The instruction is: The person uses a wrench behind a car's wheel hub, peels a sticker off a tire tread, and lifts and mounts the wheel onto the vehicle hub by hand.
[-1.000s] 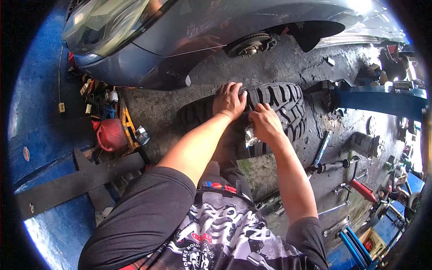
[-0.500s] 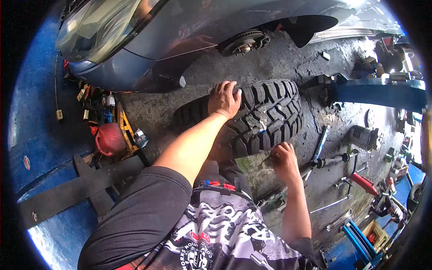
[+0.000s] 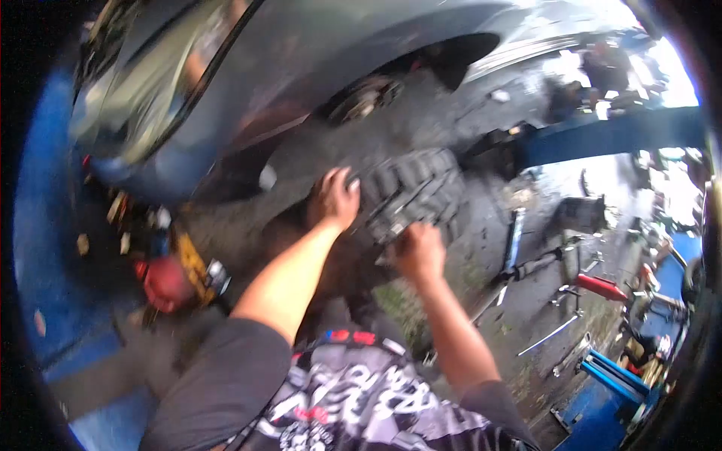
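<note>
A black tyre (image 3: 410, 184) with chunky tread stands on the dark floor in front of my body. My left hand (image 3: 335, 199) rests on the upper left part of the tread, its fingers bent over the surface. Lower right on the tread is my right hand (image 3: 421, 252), its fingers curled near the tyre's near edge. Motion blur hides whether anything is between those fingers.
A grey car (image 3: 293, 68) with a bare brake disc (image 3: 366, 100) is beyond the tyre. A red container (image 3: 165, 284) lies at the left. To the right are a blue lift arm (image 3: 617, 137), a red-handled tool (image 3: 602, 287) and a blue stand (image 3: 615, 376).
My right hand moved off the tyre, then came back against its tread. A small light label visible on the tread earlier is now hidden or blurred. The whole view has shifted and tilted.
</note>
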Action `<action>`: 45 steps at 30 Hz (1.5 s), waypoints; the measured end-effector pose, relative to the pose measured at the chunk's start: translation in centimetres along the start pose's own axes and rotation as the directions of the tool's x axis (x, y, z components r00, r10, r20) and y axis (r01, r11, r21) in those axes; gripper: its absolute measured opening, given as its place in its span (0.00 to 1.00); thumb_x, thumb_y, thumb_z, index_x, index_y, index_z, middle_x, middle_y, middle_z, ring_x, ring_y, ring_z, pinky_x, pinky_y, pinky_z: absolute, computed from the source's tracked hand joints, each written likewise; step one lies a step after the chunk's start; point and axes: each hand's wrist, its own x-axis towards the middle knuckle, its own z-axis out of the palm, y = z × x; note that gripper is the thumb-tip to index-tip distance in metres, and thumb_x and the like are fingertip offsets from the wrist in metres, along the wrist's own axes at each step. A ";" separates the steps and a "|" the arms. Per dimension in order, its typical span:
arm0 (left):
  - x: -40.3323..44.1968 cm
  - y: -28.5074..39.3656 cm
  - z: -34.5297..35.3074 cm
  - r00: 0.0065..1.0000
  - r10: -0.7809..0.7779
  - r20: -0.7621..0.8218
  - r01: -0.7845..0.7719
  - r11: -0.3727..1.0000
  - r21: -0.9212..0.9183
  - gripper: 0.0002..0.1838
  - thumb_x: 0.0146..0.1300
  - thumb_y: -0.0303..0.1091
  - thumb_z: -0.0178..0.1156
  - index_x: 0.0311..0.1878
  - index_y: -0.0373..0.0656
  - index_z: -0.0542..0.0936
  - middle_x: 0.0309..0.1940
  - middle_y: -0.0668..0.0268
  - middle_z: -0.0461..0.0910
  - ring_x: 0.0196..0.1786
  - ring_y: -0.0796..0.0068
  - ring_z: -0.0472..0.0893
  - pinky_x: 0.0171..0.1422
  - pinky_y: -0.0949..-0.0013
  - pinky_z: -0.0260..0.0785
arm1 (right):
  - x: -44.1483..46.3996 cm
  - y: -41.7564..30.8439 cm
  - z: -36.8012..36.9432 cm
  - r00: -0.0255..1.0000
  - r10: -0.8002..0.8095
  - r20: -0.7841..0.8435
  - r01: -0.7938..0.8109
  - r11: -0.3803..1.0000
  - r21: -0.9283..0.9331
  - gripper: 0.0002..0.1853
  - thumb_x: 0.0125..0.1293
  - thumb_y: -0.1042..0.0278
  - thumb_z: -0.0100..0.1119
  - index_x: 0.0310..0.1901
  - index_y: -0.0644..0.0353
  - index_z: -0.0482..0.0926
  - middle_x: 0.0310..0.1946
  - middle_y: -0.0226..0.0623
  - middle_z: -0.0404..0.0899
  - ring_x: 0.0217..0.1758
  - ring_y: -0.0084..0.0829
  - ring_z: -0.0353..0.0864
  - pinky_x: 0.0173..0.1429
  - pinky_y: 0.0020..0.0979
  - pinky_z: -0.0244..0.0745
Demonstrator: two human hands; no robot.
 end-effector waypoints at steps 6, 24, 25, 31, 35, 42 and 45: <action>0.2 0.4 -0.3 0.997 0.074 0.004 -0.074 0.996 0.045 0.19 0.67 0.42 0.59 0.58 0.44 0.78 0.56 0.57 0.77 0.62 0.51 0.73 0.68 0.51 0.65 | 0.2 -2.2 -2.3 0.998 0.015 0.062 -0.013 0.999 -0.043 0.08 0.59 0.73 0.56 0.41 0.59 0.78 0.41 0.49 0.77 0.48 0.51 0.78 0.49 0.47 0.76; 0.0 0.4 -0.4 0.990 0.140 -0.020 -0.138 0.989 0.060 0.17 0.66 0.40 0.58 0.54 0.45 0.78 0.53 0.58 0.78 0.57 0.51 0.76 0.63 0.52 0.68 | 1.8 -3.9 -2.4 0.949 0.279 0.143 -0.311 0.903 0.297 0.21 0.56 0.72 0.61 0.54 0.55 0.73 0.40 0.51 0.84 0.48 0.56 0.82 0.50 0.51 0.76; 0.1 0.3 -0.3 0.989 0.146 -0.022 -0.145 0.988 0.050 0.17 0.66 0.40 0.58 0.54 0.45 0.78 0.53 0.57 0.78 0.57 0.51 0.76 0.63 0.52 0.68 | 1.8 -4.5 -2.9 0.969 0.219 0.115 -0.245 0.908 0.341 0.21 0.56 0.72 0.60 0.54 0.55 0.73 0.41 0.51 0.83 0.48 0.56 0.82 0.51 0.50 0.76; 0.0 -0.2 0.4 0.987 0.158 -0.025 -0.157 0.987 0.045 0.16 0.68 0.39 0.57 0.54 0.44 0.77 0.53 0.57 0.78 0.58 0.51 0.76 0.63 0.52 0.69 | -0.5 -4.0 -5.9 0.998 0.027 -0.057 -0.016 0.984 0.178 0.16 0.55 0.76 0.60 0.48 0.56 0.80 0.44 0.46 0.77 0.53 0.50 0.75 0.55 0.44 0.73; 0.1 -0.9 0.9 0.988 0.151 -0.030 -0.150 0.988 0.020 0.16 0.68 0.40 0.57 0.55 0.45 0.77 0.54 0.57 0.78 0.58 0.51 0.76 0.63 0.51 0.69 | -6.4 0.5 -5.4 0.972 0.154 -0.179 -0.134 0.983 0.122 0.10 0.54 0.76 0.62 0.39 0.55 0.80 0.43 0.44 0.76 0.51 0.50 0.75 0.54 0.44 0.74; 0.3 -1.1 0.7 0.992 0.121 0.023 -0.121 0.993 0.014 0.19 0.68 0.41 0.58 0.58 0.45 0.75 0.58 0.57 0.75 0.61 0.51 0.74 0.65 0.50 0.67 | -22.5 6.8 -4.4 0.843 0.535 -0.053 -0.535 0.845 0.019 0.13 0.54 0.69 0.65 0.43 0.52 0.84 0.46 0.44 0.80 0.54 0.49 0.77 0.57 0.45 0.76; 0.7 -2.6 1.7 0.977 0.212 -0.035 -0.213 0.977 -0.014 0.22 0.67 0.41 0.58 0.61 0.43 0.73 0.60 0.55 0.74 0.64 0.50 0.72 0.68 0.49 0.64 | -28.4 8.2 -3.9 0.730 0.667 -0.149 -0.645 0.745 0.170 0.13 0.55 0.69 0.63 0.44 0.51 0.84 0.43 0.43 0.80 0.52 0.49 0.80 0.58 0.45 0.76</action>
